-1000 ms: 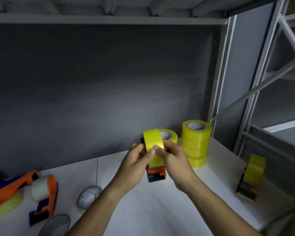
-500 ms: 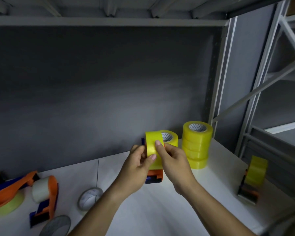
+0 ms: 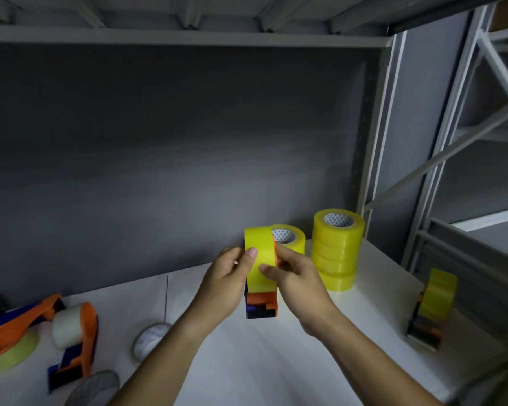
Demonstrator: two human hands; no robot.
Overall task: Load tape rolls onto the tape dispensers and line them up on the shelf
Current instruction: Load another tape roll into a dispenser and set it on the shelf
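Observation:
A yellow tape roll (image 3: 261, 253) sits upright on an orange and blue dispenser (image 3: 261, 306), both held above the white shelf (image 3: 276, 361). My left hand (image 3: 226, 285) grips the dispenser from the left, its thumb on the roll's face. My right hand (image 3: 296, 282) holds the right side, thumb pressing the yellow tape low on the roll. A stack of yellow rolls (image 3: 336, 247) stands behind to the right, a single yellow roll (image 3: 291, 238) just behind my hands. A loaded dispenser (image 3: 431, 312) stands at the far right.
At the left lie a dispenser with a white roll (image 3: 74, 332), another orange dispenser (image 3: 15, 326) over a pale yellow roll, and two clear rolls (image 3: 150, 338) lying flat. A grey back wall and metal uprights (image 3: 373, 159) bound the shelf.
The dispenser with its roll has stayed between my hands. My right thumb slid down the roll's face, and my left thumb moved up onto it.

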